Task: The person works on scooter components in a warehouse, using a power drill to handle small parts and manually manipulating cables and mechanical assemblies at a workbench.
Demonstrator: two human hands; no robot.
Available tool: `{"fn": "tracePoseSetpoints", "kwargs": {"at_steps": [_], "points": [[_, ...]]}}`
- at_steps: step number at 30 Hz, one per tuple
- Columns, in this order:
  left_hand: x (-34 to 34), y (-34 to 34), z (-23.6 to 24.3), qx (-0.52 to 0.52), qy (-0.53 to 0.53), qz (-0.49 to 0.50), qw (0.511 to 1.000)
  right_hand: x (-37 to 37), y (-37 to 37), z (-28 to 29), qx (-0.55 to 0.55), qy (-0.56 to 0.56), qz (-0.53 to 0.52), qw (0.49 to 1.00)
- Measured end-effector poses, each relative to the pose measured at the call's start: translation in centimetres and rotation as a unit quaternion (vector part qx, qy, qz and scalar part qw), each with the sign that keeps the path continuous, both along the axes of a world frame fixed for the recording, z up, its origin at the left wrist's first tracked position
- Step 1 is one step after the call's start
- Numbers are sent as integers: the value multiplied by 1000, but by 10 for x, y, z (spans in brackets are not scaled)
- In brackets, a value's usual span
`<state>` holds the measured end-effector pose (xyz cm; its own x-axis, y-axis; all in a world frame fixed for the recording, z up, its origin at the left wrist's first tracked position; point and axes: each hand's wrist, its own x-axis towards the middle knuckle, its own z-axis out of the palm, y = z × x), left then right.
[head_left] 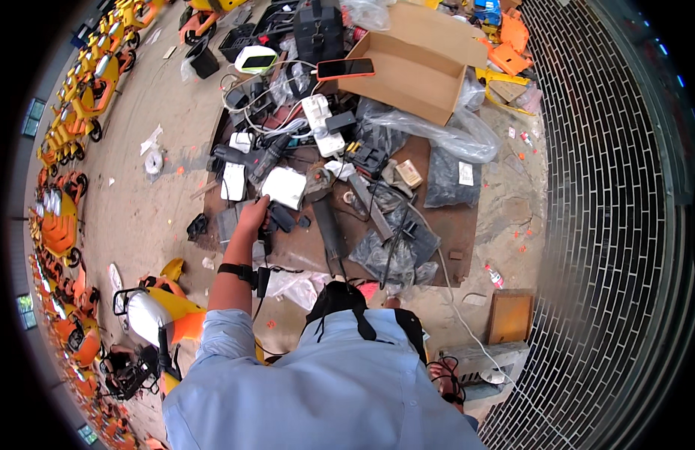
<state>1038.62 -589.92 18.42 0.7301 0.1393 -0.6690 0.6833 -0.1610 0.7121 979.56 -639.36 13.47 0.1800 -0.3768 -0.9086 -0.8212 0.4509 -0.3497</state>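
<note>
My left hand [254,214] reaches forward over the cluttered brown board [287,251], fingers curled closed. Whatever lies in its grip is hidden by the hand. Just beyond the fingertips is a white square item [284,187], and a dark block [281,218] lies to their right. A black and grey power drill [263,159] rests on its side farther off. To the right of the block is an angle grinder [323,206] with a long dark body. Low at the right side of my body, my right hand [442,370] is closed around a looped black cable [454,381].
An open cardboard box [407,79], an orange-edged phone [345,69] and a white power strip [322,124] lie at the far side. Clear plastic [392,255] covers the board's near right. A yellow scooter [164,315] stands left; a slatted shutter [602,187] rises right.
</note>
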Motion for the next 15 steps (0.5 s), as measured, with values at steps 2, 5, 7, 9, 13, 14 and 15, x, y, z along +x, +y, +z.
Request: {"fn": "tracePoseSetpoints", "kwargs": {"at_steps": [2, 5, 7, 9, 13, 14, 15], "points": [[-19, 17, -5, 74, -17, -34, 997, -1, -7, 7, -14, 8, 21, 1000], [-20, 30, -38, 204, -107, -59, 971, 4, -19, 18, -43, 23, 74, 996], [-14, 31, -57, 291, -192, -96, 932, 11, -29, 26, -66, 24, 91, 993], [-1, 25, -66, 335, -200, -107, 915, 17, -37, 32, -79, 6, 59, 995], [26, 28, -86, 379, -197, -147, 892, 32, -36, 56, -69, -12, -9, 998], [31, 22, -87, 387, -173, -141, 895, 35, -33, 62, -62, -8, -16, 998], [36, 13, -86, 392, -150, -137, 897, 27, -33, 62, -70, -20, 11, 997]]}}
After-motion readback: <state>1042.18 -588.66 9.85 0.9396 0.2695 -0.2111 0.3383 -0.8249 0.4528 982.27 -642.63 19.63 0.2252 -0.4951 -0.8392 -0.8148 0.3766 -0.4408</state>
